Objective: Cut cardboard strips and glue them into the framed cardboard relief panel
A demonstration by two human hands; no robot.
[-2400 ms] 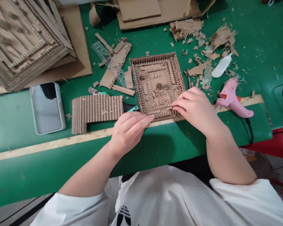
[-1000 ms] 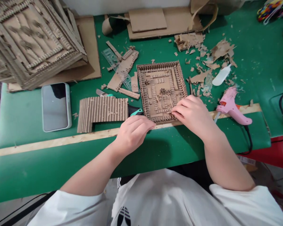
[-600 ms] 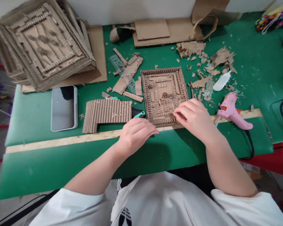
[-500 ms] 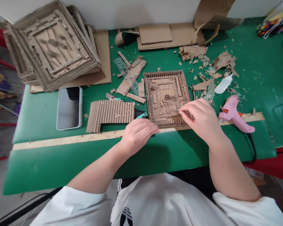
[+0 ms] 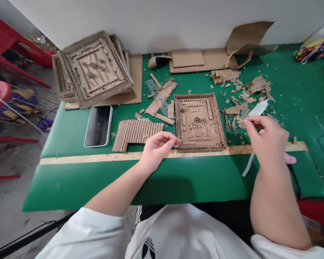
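My left hand [image 5: 158, 149] is at the near left corner of a square cardboard tray [image 5: 223, 142], thumb and fingertips pinched together. Whatever they pinch is too small to make out. Inside the tray are ridged cardboard borders, flat strips and a dark curled cluster [image 5: 199, 121] near the middle. To the right of the tray, my right hand [image 5: 268, 140] is raised with thumb and forefinger closed; what is between them I cannot make out. A pale strip [image 5: 248, 163] hangs below that hand. The pink glue gun [image 5: 290, 158] is mostly hidden behind the hand and wrist.
A corrugated cardboard piece [image 5: 132, 133] and a phone [image 5: 98, 126] lie left. Behind them are stacked cardboard trays [image 5: 97, 72] and a clear ruler [image 5: 152, 88]. Torn scraps [image 5: 259, 85] and a white bottle [image 5: 258, 108] are at the right.
My right hand has moved away from the tray to the right, over the glue gun. My left hand has shifted slightly to the tray's left corner. The camera view has turned a little.
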